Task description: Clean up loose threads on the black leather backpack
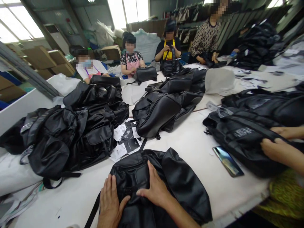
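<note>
A black backpack [185, 180] lies on the white table right in front of me, its surface shiny and creased. On its left side rests my left hand [110, 198], fingers extended and thumb apart. My right hand [154, 186] lies flat on the middle of the same backpack, thumb and fingers spread beside a pocket flap. Neither hand grips anything. A dark strap [93, 209] hangs from the backpack's left edge. Just beyond it lie several black and white paper tags [127, 139].
Piles of black backpacks lie to the left [78, 133] and ahead [159, 110]. A smartphone [228, 161] lies to the right, near another person's hands [275, 145] on a black bag [247, 133]. Several people sit or stand across the table, handling bags. Cardboard boxes [40, 57] stand behind.
</note>
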Demonstrator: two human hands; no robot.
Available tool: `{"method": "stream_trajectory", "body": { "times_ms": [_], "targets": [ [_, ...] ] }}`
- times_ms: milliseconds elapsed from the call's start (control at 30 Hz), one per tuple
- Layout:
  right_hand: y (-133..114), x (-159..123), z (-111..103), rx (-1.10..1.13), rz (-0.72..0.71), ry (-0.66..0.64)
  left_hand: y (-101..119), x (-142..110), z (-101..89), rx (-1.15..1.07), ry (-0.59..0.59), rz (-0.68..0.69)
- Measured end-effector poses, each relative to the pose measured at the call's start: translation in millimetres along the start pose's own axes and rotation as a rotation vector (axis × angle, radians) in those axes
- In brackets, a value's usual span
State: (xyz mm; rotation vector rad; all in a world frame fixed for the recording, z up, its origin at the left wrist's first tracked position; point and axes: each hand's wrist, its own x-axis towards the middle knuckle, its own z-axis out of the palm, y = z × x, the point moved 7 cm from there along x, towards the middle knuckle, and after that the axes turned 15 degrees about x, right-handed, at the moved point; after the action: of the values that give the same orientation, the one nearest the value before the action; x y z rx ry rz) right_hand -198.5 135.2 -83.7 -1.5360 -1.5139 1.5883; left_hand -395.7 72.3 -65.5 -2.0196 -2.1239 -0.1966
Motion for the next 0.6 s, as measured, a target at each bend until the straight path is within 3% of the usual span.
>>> {"method": "stream_trajectory", "body": {
  "times_ms": [167, 300, 467, 600],
  "targets": [
    [7.3, -14.8, 29.5, -0.14, -0.114, 0.026, 8.9, 0.8, 0.6, 0.097, 0.023, 0.014],
    [23.1, -12.1, 30.6, -0.155, -0.186, 0.056, 13.4, 6.8, -7.9, 0.114, -0.012, 0.0],
    [29.3, -15.9, 25.0, 0.039, -0.203, 0.154, 10.8, 15.8, -14.1, 0.062, -0.032, -0.033],
    [30.7, -23.1, 27.9, 0.127, -0.197, 0.18, 19.2, 22.2, -17.7, 0.092, -0.017, 0.046]
  ]
}}
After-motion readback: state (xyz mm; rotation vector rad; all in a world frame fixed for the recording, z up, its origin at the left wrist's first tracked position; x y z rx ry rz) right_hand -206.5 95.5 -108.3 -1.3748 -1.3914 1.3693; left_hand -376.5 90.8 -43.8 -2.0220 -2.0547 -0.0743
